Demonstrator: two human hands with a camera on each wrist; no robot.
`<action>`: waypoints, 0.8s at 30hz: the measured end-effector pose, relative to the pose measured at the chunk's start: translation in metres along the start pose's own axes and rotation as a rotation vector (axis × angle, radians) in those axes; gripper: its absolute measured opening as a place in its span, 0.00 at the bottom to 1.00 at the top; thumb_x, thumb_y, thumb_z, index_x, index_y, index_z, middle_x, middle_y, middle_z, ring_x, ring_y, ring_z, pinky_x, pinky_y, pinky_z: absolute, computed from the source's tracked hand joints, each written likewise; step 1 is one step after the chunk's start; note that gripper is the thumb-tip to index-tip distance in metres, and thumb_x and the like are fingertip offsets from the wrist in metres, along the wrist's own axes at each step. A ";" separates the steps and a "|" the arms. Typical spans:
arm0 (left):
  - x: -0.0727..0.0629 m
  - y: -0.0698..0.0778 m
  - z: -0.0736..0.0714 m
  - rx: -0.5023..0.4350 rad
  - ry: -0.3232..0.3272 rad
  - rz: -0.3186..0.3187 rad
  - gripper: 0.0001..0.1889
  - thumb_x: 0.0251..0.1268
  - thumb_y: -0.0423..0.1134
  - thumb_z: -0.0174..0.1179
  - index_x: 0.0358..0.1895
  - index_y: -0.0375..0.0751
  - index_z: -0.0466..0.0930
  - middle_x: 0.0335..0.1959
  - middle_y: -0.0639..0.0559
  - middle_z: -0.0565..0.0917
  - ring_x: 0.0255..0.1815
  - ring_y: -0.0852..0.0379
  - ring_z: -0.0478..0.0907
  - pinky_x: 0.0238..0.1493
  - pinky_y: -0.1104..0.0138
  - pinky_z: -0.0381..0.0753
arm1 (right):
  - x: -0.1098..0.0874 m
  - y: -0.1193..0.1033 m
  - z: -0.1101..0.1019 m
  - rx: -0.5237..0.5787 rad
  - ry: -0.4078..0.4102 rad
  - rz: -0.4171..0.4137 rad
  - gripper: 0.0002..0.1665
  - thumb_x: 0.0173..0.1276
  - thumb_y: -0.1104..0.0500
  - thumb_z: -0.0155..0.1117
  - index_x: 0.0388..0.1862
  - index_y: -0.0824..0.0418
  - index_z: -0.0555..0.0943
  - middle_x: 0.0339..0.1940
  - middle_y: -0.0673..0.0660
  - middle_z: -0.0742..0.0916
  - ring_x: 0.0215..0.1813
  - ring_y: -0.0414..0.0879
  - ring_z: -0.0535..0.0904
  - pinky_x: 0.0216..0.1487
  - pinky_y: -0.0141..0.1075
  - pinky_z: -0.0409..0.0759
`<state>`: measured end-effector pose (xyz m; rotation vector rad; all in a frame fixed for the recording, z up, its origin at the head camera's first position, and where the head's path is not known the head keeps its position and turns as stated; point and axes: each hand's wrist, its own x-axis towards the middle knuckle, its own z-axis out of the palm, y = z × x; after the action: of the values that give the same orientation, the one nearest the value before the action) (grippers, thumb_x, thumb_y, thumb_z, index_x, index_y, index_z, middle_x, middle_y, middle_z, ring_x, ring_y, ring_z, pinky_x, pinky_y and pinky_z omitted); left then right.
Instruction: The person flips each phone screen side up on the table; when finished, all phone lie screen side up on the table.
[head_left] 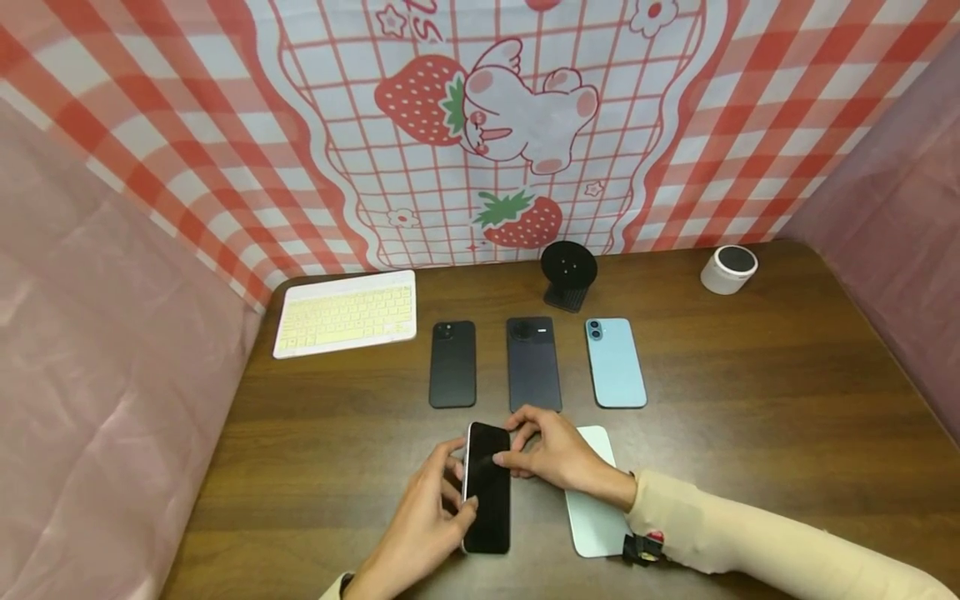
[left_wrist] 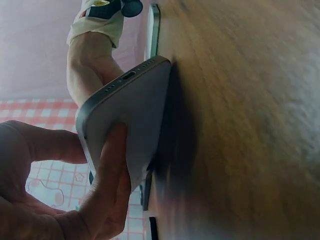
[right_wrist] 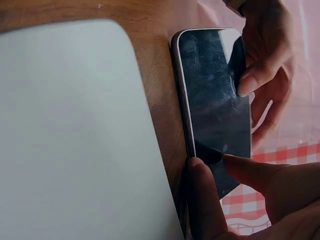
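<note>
A smartphone (head_left: 489, 512) with a dark screen faces up near the table's front, between my two hands. In the left wrist view its pale back (left_wrist: 145, 110) is tilted, with one side raised off the wood. My left hand (head_left: 429, 515) grips the left edge, thumb over the screen and fingers (left_wrist: 114, 155) against the back. My right hand (head_left: 558, 454) pinches the upper right edge, its thumb on the glass, as the right wrist view also shows. Under the right wrist lies a pale mint, flat phone-shaped slab (head_left: 592, 525), partly covered by that arm.
Behind the hands lie a black phone (head_left: 453, 367), a dark blue-grey phone (head_left: 534, 367) and a light blue phone (head_left: 618, 367). Farther back are a white keyboard (head_left: 345, 312), a black round-headed stand (head_left: 568, 271) and a white cylinder (head_left: 727, 273). A checked cloth (head_left: 360, 125) hangs behind the table.
</note>
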<state>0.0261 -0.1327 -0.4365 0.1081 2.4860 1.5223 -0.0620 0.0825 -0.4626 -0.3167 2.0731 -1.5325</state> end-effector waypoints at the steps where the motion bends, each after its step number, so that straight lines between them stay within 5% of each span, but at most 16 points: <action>1: 0.000 -0.001 0.000 0.006 0.001 0.000 0.35 0.60 0.22 0.67 0.72 0.37 0.67 0.47 0.42 0.77 0.30 0.68 0.78 0.29 0.72 0.82 | 0.000 0.000 0.000 -0.014 0.010 -0.003 0.28 0.62 0.60 0.80 0.55 0.70 0.79 0.35 0.60 0.86 0.28 0.50 0.90 0.30 0.37 0.87; 24: 0.005 -0.016 -0.007 0.138 -0.036 -0.013 0.34 0.57 0.29 0.76 0.67 0.31 0.72 0.45 0.43 0.79 0.29 0.67 0.79 0.30 0.72 0.81 | 0.002 0.003 0.002 -0.091 0.062 -0.051 0.21 0.59 0.65 0.80 0.49 0.68 0.82 0.29 0.57 0.88 0.25 0.45 0.88 0.26 0.35 0.85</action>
<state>0.0208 -0.1454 -0.4484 0.1406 2.5561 1.3313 -0.0619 0.0813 -0.4663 -0.3629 2.2032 -1.4981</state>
